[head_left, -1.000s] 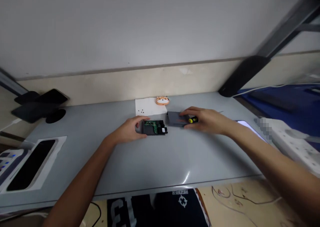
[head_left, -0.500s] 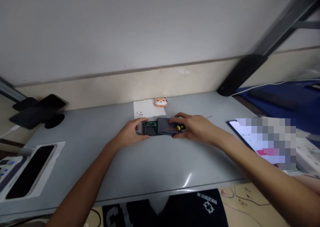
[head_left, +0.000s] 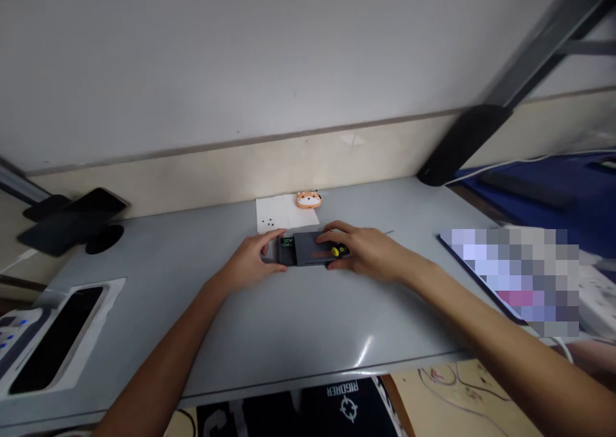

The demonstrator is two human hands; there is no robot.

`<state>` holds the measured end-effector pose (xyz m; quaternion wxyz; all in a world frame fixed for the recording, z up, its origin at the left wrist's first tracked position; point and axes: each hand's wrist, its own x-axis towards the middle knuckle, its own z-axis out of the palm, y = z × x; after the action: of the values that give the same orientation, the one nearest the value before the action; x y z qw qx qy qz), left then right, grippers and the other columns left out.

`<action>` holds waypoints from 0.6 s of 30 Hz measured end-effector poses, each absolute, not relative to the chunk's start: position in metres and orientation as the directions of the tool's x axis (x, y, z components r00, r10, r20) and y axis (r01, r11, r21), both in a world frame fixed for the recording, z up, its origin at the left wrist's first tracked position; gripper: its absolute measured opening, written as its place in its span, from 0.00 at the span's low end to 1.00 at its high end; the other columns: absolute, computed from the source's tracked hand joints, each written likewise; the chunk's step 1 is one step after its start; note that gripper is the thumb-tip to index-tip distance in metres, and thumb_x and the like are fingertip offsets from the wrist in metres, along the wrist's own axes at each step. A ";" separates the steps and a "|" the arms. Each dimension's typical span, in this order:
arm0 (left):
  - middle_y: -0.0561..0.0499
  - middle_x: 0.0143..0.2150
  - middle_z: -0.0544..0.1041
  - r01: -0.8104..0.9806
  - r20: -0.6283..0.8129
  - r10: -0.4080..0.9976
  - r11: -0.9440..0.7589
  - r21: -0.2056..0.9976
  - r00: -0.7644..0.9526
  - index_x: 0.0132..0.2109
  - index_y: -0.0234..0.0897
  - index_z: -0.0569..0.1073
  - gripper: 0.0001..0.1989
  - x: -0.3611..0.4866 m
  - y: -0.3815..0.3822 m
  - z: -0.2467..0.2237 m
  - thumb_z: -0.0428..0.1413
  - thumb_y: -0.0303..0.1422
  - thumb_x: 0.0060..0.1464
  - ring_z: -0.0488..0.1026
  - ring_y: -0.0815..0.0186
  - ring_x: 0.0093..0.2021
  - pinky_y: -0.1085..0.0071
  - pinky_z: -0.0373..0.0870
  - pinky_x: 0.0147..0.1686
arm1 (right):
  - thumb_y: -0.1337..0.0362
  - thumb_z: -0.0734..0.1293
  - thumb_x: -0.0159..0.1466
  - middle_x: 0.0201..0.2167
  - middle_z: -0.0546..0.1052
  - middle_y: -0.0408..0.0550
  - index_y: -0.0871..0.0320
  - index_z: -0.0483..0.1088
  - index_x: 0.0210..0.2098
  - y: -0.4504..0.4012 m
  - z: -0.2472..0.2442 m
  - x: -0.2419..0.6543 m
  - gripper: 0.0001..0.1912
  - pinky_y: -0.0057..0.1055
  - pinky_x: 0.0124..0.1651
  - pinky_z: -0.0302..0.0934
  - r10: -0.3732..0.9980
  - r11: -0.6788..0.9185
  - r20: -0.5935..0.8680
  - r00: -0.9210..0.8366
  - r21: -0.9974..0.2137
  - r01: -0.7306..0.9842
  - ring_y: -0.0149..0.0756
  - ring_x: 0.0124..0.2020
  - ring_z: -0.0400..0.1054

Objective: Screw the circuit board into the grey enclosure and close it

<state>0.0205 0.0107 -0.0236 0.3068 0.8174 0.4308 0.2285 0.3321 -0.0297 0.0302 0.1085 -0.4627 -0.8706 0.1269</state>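
Observation:
My left hand (head_left: 253, 257) grips the left end of a dark grey electronics case (head_left: 287, 256) between thumb and fingers. A green circuit board (head_left: 287, 242) shows in the strip left open. My right hand (head_left: 368, 251) is closed on the dark grey cover (head_left: 308, 248), which has orange lettering and a row of small holes along its near edge. It lies over the right part of the case. Held in the same hand is a screwdriver with a yellow-and-black handle (head_left: 339, 250). Its thin shaft pokes out beyond the knuckles.
Behind the hands, a white paper (head_left: 283, 215) carries several tiny dark screws (head_left: 269, 222) and an orange animal-faced case (head_left: 308, 199). A phone (head_left: 60, 337) lies at left, near a black stand (head_left: 104, 235). At right lies a blurred-out tablet (head_left: 471, 273).
The cover has slid left over the case, so less of the circuit board shows. My right hand moved left with it, screwdriver included. My left hand keeps its hold.

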 end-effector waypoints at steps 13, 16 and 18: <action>0.52 0.41 0.75 0.584 0.072 0.865 -0.394 0.710 0.496 0.72 0.47 0.62 0.50 0.021 0.009 -0.016 0.73 0.38 0.44 0.72 0.64 0.38 0.66 0.73 0.42 | 0.56 0.76 0.58 0.56 0.75 0.47 0.47 0.72 0.57 -0.011 0.028 0.296 0.27 0.39 0.44 0.67 0.841 0.492 0.061 -0.537 -0.500 0.713 0.42 0.40 0.75; 0.52 0.41 0.77 0.585 0.068 0.869 -0.385 0.713 0.489 0.71 0.46 0.63 0.49 0.020 0.008 -0.012 0.73 0.37 0.44 0.75 0.62 0.38 0.66 0.74 0.42 | 0.56 0.76 0.58 0.56 0.75 0.47 0.47 0.72 0.57 -0.009 0.024 0.294 0.28 0.38 0.43 0.67 0.830 0.508 0.079 -0.553 -0.519 0.688 0.41 0.40 0.75; 0.50 0.46 0.79 0.559 0.096 0.849 -0.423 0.713 0.520 0.70 0.47 0.66 0.47 0.020 0.009 -0.011 0.73 0.36 0.44 0.77 0.60 0.42 0.64 0.75 0.44 | 0.56 0.76 0.58 0.56 0.75 0.47 0.47 0.71 0.57 -0.008 0.022 0.293 0.28 0.38 0.43 0.67 0.825 0.514 0.091 -0.557 -0.530 0.675 0.41 0.41 0.74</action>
<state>0.0198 0.0090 -0.0109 0.3172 0.8120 0.4333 0.2286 0.2935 -0.0085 0.0216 0.1685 -0.4394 -0.8536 0.2235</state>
